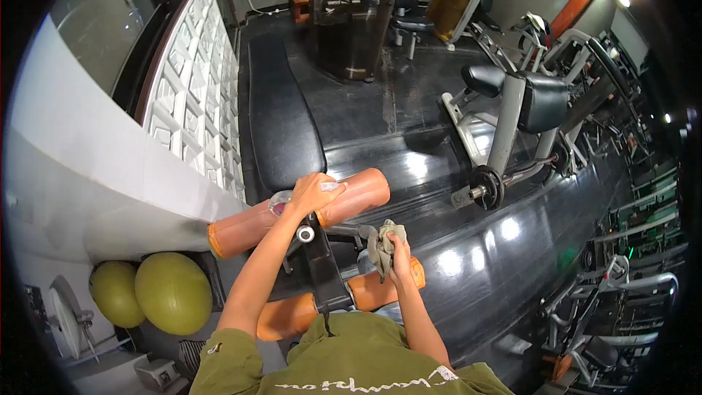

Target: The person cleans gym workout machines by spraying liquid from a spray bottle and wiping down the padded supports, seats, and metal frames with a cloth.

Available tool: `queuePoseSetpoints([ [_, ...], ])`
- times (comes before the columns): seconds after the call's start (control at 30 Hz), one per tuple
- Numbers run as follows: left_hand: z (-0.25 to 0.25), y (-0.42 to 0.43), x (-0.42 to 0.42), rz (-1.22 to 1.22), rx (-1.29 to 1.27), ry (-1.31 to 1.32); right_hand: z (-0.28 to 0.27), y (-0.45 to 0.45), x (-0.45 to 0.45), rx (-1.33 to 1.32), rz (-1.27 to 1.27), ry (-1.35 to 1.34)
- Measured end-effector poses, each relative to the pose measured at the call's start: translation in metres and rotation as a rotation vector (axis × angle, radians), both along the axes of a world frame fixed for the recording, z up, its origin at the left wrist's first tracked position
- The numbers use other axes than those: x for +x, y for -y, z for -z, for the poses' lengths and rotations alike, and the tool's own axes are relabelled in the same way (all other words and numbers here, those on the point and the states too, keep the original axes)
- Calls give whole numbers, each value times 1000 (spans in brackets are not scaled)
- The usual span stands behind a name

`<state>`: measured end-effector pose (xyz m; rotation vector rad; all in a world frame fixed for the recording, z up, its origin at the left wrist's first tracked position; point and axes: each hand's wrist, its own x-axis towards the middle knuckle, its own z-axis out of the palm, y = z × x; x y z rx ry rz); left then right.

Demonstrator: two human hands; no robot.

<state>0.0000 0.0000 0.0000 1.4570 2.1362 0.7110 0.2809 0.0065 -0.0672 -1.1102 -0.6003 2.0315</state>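
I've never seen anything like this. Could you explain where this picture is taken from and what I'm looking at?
There is no robot here: a person wears a head camera looking forward and down, and works bare-handed. The left hand holds what looks like a clear bottle, touching or just above an orange padded roller; I can't tell which. The right hand holds a crumpled greyish cloth. Beyond the roller is a long black pad.

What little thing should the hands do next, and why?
Perhaps move the cloth in the right hand onto the pinkish roller and wipe, because the left hand holds a clear bottle at that roller, and the cloth isn't on it.
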Motion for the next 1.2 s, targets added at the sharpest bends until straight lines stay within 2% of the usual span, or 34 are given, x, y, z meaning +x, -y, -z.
queuePoseSetpoints([
  [0.2, 25, -15, -16, 21, -106, 27, 3, -4, -14, 49, 31, 100],
  [0.43, 42, -1, -26, -28, 25, -9, 26, -21, -23, 69, 55, 199],
  [0.57, 42, 4, -33, -17, -15, 5, 35, -45, -26, 224, 26, 304],
  [0.7, 35, 6, -34, -54, 26, 30, 19, -70, -44, 408, 23, 507],
  [0.77, 35, 6, -37, -25, 145, 43, 18, -86, -49, 581, -107, 728],
  [0.83, 37, 3, -41, 9, 182, 24, 11, -100, -60, 570, -177, 773],
  [0.9, 43, 0, -47, 43, 219, 7, 22, -105, -74, 980, -198, 1041],
  [0.93, 48, -2, -51, 51, 222, 1, 25, -104, -84, 1061, -220, 1171],
  [1.03, 65, -5, -60, 79, 209, -17, 32, -83, -112, 1158, -199, 1249],
  [1.07, 70, -6, -62, 102, 224, -2, 33, -76, -120, 1180, -210, 1133],
  [1.1, 76, -7, -63, 123, 238, 15, 33, -65, -128, 1170, -209, 1134],
  [1.13, 82, -7, -66, 127, 230, 16, 32, -52, -137, 1212, -374, 1097],
  [1.17, 87, -7, -69, 162, 219, 123, 30, -43, -142, 1249, -539, 1054],
  [1.2, 92, -7, -72, 196, 207, 231, 31, -38, -142, 1241, -538, 1057],
])
